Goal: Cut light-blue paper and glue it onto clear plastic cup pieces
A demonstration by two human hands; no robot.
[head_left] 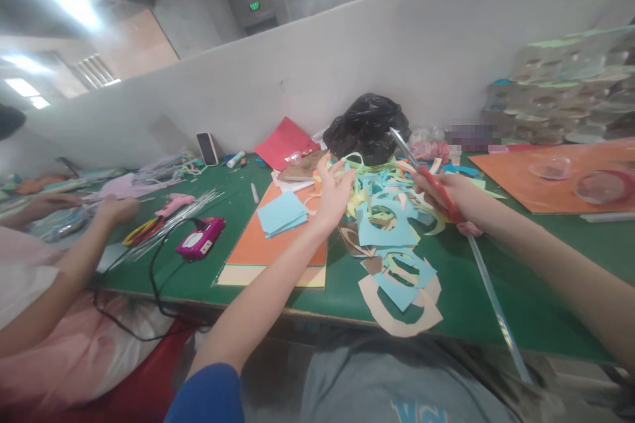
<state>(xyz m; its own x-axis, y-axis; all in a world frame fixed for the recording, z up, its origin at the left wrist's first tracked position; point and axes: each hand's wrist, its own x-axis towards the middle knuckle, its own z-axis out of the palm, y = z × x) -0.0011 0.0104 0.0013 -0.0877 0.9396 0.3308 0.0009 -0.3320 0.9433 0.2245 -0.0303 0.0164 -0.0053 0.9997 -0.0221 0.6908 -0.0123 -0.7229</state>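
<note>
My right hand (459, 195) is closed around the red-handled scissors (439, 193), whose metal blades point up and away over a heap of cut paper. My left hand (335, 190) reaches to the left side of that heap, fingers apart, with nothing clearly held. The paper scraps (389, 223) are blue, yellow, green and peach, several with rounded cut-outs. A small stack of blue paper (282, 213) lies left of my left forearm, on top of orange sheets (270, 248). Below my right hand, a clear rod (499, 307) slants past the table's front edge.
A black plastic bag (367, 129) sits behind the scraps, against the white partition (307, 73). Orange board (520, 178) lies at right. Leftward are a magenta power strip (201, 238) with a black cable, a phone (207, 149), a pink glue gun (174, 205) and a co-worker's hands (116, 209).
</note>
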